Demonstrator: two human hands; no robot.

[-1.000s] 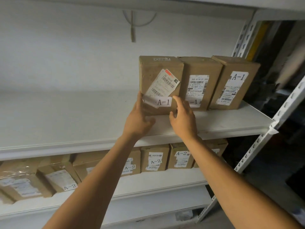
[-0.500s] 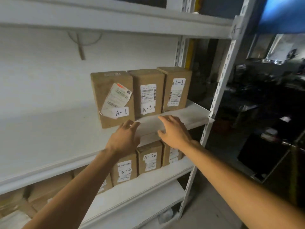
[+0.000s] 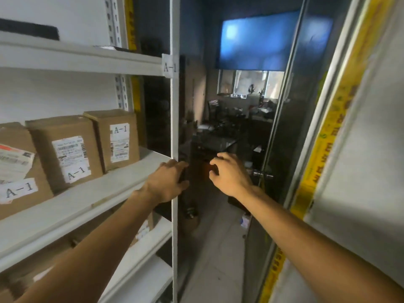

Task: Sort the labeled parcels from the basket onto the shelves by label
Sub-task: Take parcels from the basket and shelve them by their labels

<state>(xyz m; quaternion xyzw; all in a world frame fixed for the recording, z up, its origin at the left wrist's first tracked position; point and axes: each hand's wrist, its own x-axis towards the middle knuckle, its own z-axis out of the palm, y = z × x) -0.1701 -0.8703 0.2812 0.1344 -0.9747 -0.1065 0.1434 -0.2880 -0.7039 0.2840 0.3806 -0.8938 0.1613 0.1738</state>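
- Three brown parcels stand upright in a row on a white shelf point(image 3: 122, 178) at 9 o'clock, touching side by side.
- The left parcel point(image 3: 15, 169), cut off by the frame edge, the middle parcel point(image 3: 65, 149) and the right parcel point(image 3: 113, 136) each carry a white "A-1" label.
- A white post point(image 3: 174, 119) at 12 o'clock bears an "A-1" tag point(image 3: 170, 67) near the upper shelf.
- The left hand point(image 3: 168, 182) is at the centre, by the post — fingers loosely bent, holding nothing.
- The right hand point(image 3: 229, 173), just right of it, hangs in the air with fingers relaxed and slightly curled, also empty.
- More parcels sit on a lower shelf at 7 o'clock, mostly hidden behind the left arm.
- A dim, cluttered room lies beyond — blue screen point(image 3: 262, 40) at 1 o'clock.
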